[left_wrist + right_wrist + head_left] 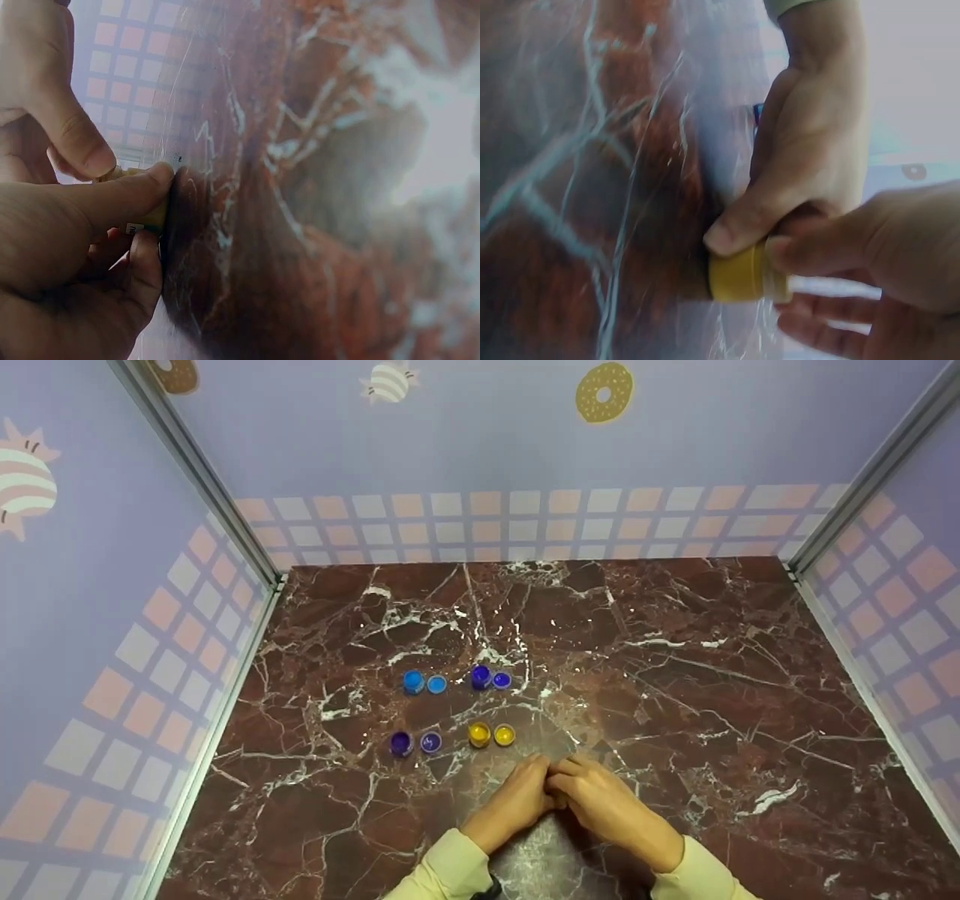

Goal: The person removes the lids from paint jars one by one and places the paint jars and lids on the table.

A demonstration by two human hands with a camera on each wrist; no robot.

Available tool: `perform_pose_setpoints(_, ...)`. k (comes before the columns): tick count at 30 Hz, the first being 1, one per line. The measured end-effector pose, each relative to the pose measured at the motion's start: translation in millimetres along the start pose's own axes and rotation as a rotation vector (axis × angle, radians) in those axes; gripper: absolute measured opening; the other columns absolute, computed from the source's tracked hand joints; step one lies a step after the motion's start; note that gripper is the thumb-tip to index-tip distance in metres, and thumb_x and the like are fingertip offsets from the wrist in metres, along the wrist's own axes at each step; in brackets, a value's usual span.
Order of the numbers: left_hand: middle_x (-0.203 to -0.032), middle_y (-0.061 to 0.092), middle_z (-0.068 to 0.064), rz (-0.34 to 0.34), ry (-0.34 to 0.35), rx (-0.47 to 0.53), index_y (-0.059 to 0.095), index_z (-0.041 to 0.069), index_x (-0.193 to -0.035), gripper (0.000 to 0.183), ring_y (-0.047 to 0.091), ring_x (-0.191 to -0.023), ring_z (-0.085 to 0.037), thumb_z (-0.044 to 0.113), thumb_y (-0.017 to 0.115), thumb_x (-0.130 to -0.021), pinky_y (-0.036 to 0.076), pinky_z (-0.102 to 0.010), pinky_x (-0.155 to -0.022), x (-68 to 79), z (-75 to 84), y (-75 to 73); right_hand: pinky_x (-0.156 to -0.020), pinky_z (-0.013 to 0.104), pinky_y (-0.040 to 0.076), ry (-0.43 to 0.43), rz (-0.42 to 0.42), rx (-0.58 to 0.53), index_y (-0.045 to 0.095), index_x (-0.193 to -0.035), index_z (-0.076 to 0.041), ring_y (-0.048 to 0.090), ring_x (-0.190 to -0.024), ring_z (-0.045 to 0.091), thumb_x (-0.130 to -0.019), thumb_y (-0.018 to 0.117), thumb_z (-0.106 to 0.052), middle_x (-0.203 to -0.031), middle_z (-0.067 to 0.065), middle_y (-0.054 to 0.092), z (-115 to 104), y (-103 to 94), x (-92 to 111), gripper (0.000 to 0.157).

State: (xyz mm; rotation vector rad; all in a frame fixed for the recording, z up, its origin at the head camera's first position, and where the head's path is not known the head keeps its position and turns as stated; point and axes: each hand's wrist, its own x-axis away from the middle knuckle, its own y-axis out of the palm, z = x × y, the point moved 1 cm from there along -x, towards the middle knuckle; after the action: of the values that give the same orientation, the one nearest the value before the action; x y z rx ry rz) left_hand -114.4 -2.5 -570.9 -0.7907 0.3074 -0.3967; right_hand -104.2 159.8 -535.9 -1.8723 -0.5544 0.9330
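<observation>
Near the front middle of the table, both hands meet around a small yellow paint jar (736, 276), which the head view hides behind the fingers. My left hand (516, 796) grips the jar's body, its thumb along the side in the left wrist view. At the jar's pale lid end (775, 283), my right hand (606, 802) pinches with thumb and fingers. Just beyond the hands stands an uncovered jar of yellow paint (478, 734), with a paint-smeared lid (505, 735) lying beside it.
Uncovered jars of light blue (413, 682), dark blue (481, 677) and purple paint (401, 744) stand to the left and behind, each with a lid beside it. Patterned panels (495, 450) enclose the marbled table (712, 720) at the back and both sides.
</observation>
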Motion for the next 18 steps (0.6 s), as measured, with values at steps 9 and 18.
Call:
perform_pose_setpoints(9,-0.090,0.059,-0.002,-0.002,0.007,-0.017,0.059,0.007,-0.093,0.037,0.060,-0.082,-0.017,0.016,0.090,-0.076,0.052,-0.030,-0.076,0.6,0.3,-0.3,-0.081,0.037,0.052,-0.100,0.019,-0.052,0.076,-0.087,-0.012,0.059,-0.088,0.019,-0.069,0.081,0.008,-0.095,-0.003,0.070,9,-0.4,3,0.028)
perform_pose_setpoints(18,-0.093,0.061,-0.001,-0.033,-0.029,0.029,0.063,0.007,-0.101,0.035,0.059,-0.084,-0.014,0.014,0.089,-0.079,0.052,-0.028,-0.079,0.5,-0.2,-0.2,-0.093,0.042,0.053,0.068,0.008,-0.253,0.077,-0.099,-0.008,0.063,-0.107,0.022,-0.081,0.079,0.000,-0.113,0.003,0.072,14,-9.5,6,0.020)
